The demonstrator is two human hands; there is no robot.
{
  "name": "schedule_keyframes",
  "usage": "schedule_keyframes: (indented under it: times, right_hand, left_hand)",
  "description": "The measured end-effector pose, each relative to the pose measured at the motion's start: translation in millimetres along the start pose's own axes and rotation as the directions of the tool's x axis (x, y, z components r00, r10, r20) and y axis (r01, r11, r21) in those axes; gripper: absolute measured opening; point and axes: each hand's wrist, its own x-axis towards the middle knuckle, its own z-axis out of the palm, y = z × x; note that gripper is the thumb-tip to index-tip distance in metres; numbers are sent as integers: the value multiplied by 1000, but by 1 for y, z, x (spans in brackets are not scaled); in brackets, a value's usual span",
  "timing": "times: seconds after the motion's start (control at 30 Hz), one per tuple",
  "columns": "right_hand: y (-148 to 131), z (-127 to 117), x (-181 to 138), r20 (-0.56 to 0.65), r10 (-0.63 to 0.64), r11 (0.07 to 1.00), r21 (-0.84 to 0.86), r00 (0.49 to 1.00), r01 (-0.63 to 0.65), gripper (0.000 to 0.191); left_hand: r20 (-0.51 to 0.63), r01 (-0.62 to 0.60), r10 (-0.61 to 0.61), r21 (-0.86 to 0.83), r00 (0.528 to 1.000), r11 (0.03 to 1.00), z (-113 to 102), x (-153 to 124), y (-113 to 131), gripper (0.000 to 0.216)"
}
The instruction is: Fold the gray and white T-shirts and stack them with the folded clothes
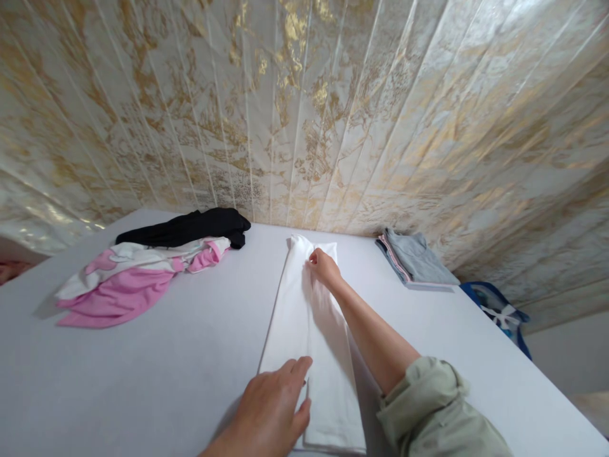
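Note:
A white garment (304, 330), folded into a long narrow strip, lies on the white table (190, 355) and runs away from me. My left hand (273, 409) lies flat on its near end, fingers stretched out. My right hand (323, 266) reaches to the far end and pinches the cloth there, fingers closed on the fabric. My right forearm lies along the strip, with a rolled-up light green sleeve at the elbow.
A pink and white garment (128, 279) and a black one (190, 228) lie loose at the far left. A stack of folded grey clothes (413, 257) sits at the far right by the gold-marbled wall (304, 114). A blue bag (499, 311) stands beyond the right edge.

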Motion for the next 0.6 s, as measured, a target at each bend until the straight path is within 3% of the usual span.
schedule_keyframes:
  times: [0.17, 0.3, 0.43, 0.5, 0.6]
  right_hand:
    - [19, -21, -12, -41, -45, 997, 59, 998, 48, 19]
    - [30, -17, -44, -63, -155, 986, 45, 986, 158, 22]
    - [34, 9, -79, -93, -287, 956, -92, 953, 279, 36]
    - [36, 20, -90, -107, -317, 942, -146, 942, 301, 46]
    - [38, 26, -95, -79, -300, 944, -168, 951, 284, 52]
  left_hand:
    - [-33, 97, -101, -113, 994, 989, -17, 3, 5, 56]
    - [-216, 87, -107, -100, 970, 991, -25, 11, -2, 42]
    - [-373, -34, 79, 126, 925, 991, -14, 25, -18, 37]
    - [-347, -59, 153, 266, 925, 962, -8, 33, -28, 45]
    - [-317, 4, 130, 390, 939, 921, -5, 43, -44, 57]
